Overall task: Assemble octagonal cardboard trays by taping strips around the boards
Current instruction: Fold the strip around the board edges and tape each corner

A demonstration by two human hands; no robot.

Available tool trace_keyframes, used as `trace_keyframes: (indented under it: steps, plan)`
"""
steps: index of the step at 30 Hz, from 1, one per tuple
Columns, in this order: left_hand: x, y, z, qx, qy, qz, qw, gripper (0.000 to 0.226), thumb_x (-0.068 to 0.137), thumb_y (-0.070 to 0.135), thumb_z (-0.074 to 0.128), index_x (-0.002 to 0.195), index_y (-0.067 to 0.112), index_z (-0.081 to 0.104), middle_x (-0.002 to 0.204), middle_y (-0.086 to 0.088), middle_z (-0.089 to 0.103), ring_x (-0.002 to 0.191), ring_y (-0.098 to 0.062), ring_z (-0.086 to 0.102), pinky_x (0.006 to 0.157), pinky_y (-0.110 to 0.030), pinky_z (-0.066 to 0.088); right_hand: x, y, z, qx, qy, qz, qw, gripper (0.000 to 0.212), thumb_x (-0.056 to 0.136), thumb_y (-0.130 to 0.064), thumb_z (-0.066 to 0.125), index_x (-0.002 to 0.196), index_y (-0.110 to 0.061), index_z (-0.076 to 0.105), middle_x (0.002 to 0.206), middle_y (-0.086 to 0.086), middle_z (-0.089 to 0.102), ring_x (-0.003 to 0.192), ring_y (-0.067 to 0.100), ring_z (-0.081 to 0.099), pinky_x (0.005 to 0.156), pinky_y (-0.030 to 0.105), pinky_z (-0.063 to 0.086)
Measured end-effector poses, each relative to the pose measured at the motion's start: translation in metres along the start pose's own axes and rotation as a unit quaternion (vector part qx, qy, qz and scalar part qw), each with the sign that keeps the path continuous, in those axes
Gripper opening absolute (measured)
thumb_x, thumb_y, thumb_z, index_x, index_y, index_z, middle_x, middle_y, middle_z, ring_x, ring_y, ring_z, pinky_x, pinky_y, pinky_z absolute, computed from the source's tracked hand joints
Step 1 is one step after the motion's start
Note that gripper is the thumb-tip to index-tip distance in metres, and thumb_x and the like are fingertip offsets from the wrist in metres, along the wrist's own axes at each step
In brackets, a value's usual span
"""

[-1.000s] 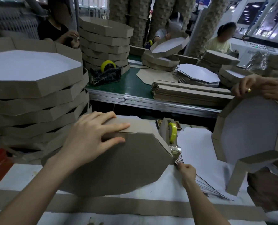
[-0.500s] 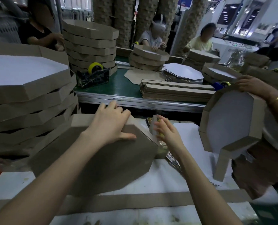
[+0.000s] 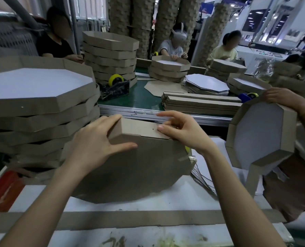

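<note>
Head view: two hands hold one tray.

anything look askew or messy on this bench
The stack of finished trays left of the left hand is askew: its layers are twisted out of line and the lowest ones splay outward.

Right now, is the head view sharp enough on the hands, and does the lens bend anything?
Head view: left hand, right hand and tray are sharp; wide-angle lens curves the left stack and the strip along the bottom; lighting dim and even, no glare on the tray.
</note>
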State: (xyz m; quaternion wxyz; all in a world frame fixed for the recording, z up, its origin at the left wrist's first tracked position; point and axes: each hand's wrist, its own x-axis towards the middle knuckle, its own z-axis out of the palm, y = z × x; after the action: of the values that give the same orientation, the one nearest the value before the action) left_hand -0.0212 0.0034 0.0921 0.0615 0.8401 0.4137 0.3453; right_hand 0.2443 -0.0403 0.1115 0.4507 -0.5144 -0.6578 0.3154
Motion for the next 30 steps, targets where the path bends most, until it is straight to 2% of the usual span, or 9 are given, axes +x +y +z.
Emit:
trace_keyframes:
  steps: [3, 7, 10, 15, 17, 20, 22, 25, 30]
  plan:
    - [-0.024, -0.020, 0.014, -0.098, -0.008, -0.053, 0.994, 0.089, 0.063, 0.076, 0.061, 0.134, 0.023, 0.053, 0.123, 0.002, 0.060, 0.107, -0.015, 0.054, 0.086, -0.034, 0.047, 0.007, -0.005, 0.015, -0.034, -0.048, -0.004, 0.998, 0.042, 0.087, -0.020, 0.076, 0.127, -0.020, 0.062, 0.078, -0.009, 0.072, 0.071, 0.002, 0.064, 0.070, 0.013, 0.047]
    - [-0.041, -0.039, 0.025, -0.168, -0.027, -0.081, 0.982, 0.074, 0.069, 0.073, 0.060, 0.134, 0.045, 0.041, 0.124, 0.015, 0.048, 0.115, -0.013, 0.049, 0.086, -0.034, 0.047, 0.008, 0.003, 0.038, -0.044, -0.056, 0.014, 0.997, 0.050, 0.087, -0.017, 0.075, 0.133, -0.024, 0.057, 0.078, -0.010, 0.071, 0.074, 0.001, 0.066, 0.072, 0.013, 0.048]
    - [-0.034, -0.034, 0.022, -0.088, -0.011, 0.010, 0.996, 0.066, 0.082, 0.073, 0.049, 0.142, 0.055, 0.031, 0.136, 0.018, 0.041, 0.119, 0.000, 0.038, 0.091, -0.036, 0.043, 0.011, 0.002, 0.040, -0.047, -0.052, 0.017, 0.997, 0.060, 0.087, -0.017, 0.076, 0.141, -0.024, 0.051, 0.080, -0.008, 0.071, 0.074, 0.001, 0.065, 0.072, 0.013, 0.047]
    - [-0.024, -0.008, 0.022, -0.055, -0.045, 0.094, 0.993, 0.041, 0.094, 0.055, 0.040, 0.127, 0.043, 0.060, 0.133, 0.005, 0.057, 0.123, -0.019, 0.049, 0.093, -0.047, 0.047, 0.007, 0.000, 0.033, -0.077, -0.072, 0.038, 0.994, 0.069, 0.087, -0.020, 0.075, 0.147, -0.030, 0.043, 0.090, -0.002, 0.071, 0.074, 0.000, 0.061, 0.069, 0.012, 0.045]
    - [-0.024, -0.007, 0.022, -0.058, -0.042, 0.093, 0.993, 0.039, 0.094, 0.052, 0.040, 0.125, 0.043, 0.061, 0.131, 0.005, 0.059, 0.122, -0.021, 0.049, 0.093, -0.046, 0.046, 0.003, -0.001, 0.031, -0.138, -0.023, 0.014, 0.990, 0.061, 0.087, -0.023, 0.075, 0.143, -0.031, 0.050, 0.108, -0.004, 0.064, 0.093, -0.003, 0.058, 0.079, 0.009, 0.042]
    - [-0.021, -0.008, 0.019, -0.074, -0.048, 0.082, 0.993, 0.039, 0.092, 0.053, 0.041, 0.121, 0.040, 0.066, 0.128, 0.004, 0.061, 0.120, -0.021, 0.050, 0.095, -0.045, 0.045, 0.000, -0.009, 0.038, -0.153, 0.136, -0.035, 0.978, 0.028, 0.088, -0.021, 0.074, 0.114, -0.032, 0.069, 0.126, -0.003, 0.051, 0.116, 0.004, 0.049, 0.084, 0.010, 0.041]
    - [-0.018, -0.005, 0.018, -0.076, -0.047, 0.083, 0.993, 0.034, 0.093, 0.050, 0.050, 0.117, 0.036, 0.070, 0.125, 0.001, 0.063, 0.117, -0.021, 0.053, 0.095, -0.044, 0.045, 0.000, -0.015, 0.041, -0.151, 0.208, -0.053, 0.965, 0.015, 0.090, -0.016, 0.072, 0.097, -0.030, 0.073, 0.112, -0.003, 0.063, 0.104, 0.010, 0.057, 0.080, 0.020, 0.044]
    - [-0.016, -0.002, 0.019, -0.087, -0.047, 0.079, 0.992, 0.025, 0.092, 0.036, 0.062, 0.114, 0.031, 0.072, 0.124, -0.003, 0.064, 0.113, -0.022, 0.055, 0.095, -0.043, 0.046, -0.001, -0.027, 0.042, -0.070, 0.173, -0.025, 0.982, 0.015, 0.091, -0.008, 0.068, 0.090, -0.022, 0.074, 0.073, -0.009, 0.069, 0.065, 0.004, 0.058, 0.064, 0.017, 0.044]
    - [-0.015, -0.004, 0.021, -0.029, -0.071, 0.075, 0.994, 0.033, 0.099, 0.045, 0.046, 0.125, 0.037, 0.065, 0.130, -0.003, 0.060, 0.119, -0.025, 0.052, 0.098, -0.044, 0.041, -0.008, -0.035, 0.050, -0.040, 0.144, 0.042, 0.988, 0.016, 0.094, -0.013, 0.067, 0.108, -0.011, 0.074, 0.061, -0.008, 0.066, 0.044, -0.001, 0.046, 0.050, 0.011, 0.035]
